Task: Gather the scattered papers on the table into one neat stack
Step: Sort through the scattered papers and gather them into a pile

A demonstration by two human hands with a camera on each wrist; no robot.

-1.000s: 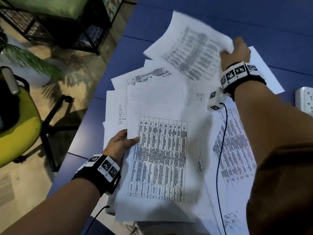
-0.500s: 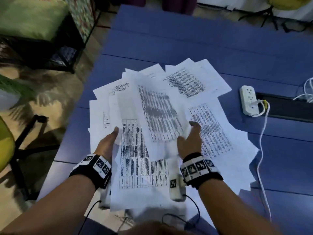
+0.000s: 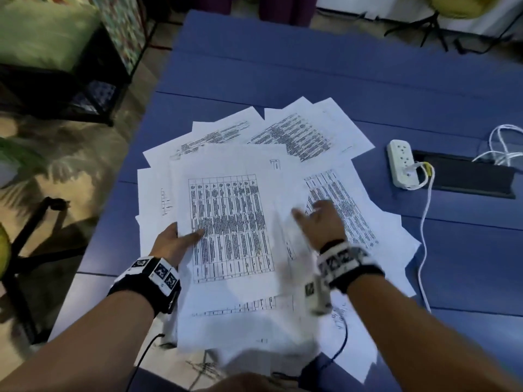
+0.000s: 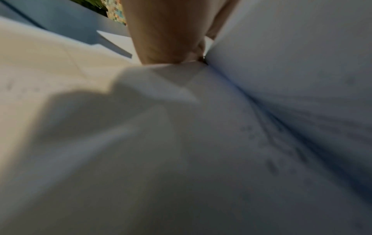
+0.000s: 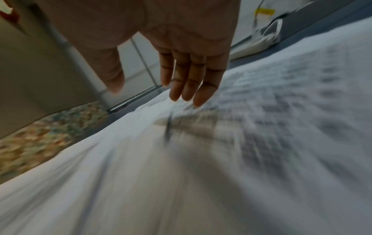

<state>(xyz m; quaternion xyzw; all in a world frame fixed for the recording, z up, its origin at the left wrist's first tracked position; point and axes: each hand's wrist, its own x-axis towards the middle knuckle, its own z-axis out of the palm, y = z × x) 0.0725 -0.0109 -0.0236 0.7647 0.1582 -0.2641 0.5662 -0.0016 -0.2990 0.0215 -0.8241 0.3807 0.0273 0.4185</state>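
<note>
Several white printed papers (image 3: 305, 134) lie fanned out and overlapping on the blue table (image 3: 283, 66). My left hand (image 3: 181, 240) grips the left edge of the gathered pile, with the thumb on the top sheet (image 3: 232, 227), which carries a printed table. In the left wrist view the left hand (image 4: 199, 52) pinches paper (image 4: 281, 63) that fills the frame. My right hand (image 3: 319, 219) is blurred over the papers to the right of the pile. In the right wrist view the right hand (image 5: 153, 89) has straight fingers (image 5: 189, 89) and holds nothing above a printed sheet (image 5: 281, 127).
A white power strip (image 3: 402, 162) with a white cable (image 3: 424, 236) lies right of the papers, beside a black slot (image 3: 467, 176) in the table. The table's left edge is close to the pile. An office chair (image 3: 28, 250) and a black rack (image 3: 85, 80) stand on the floor at left.
My right hand carried a sheet from the far side back onto the pile, let go of it, and now hovers empty to the right. My left hand has kept its grip.
</note>
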